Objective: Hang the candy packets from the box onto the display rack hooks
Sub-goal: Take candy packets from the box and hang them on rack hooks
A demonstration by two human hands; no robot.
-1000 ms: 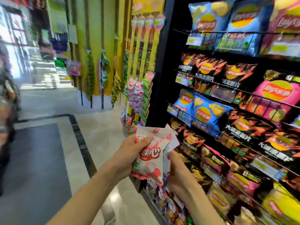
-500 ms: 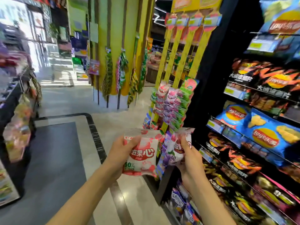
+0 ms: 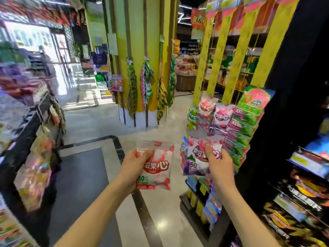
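left shelves (image 3: 26, 122) blurred, rack hooks hidden behind hung packets (image 3: 231, 122)

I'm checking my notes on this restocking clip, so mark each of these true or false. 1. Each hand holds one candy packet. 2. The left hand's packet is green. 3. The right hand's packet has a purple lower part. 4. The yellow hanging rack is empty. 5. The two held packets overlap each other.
1. True: the left hand grips a red-and-white plastic candy packet, and the right hand grips a purple-and-white plastic candy packet.
2. False: it is red and white.
3. True.
4. False: the yellow strip display rack already carries pink, purple and green packets.
5. False: they are apart, with floor showing between them.
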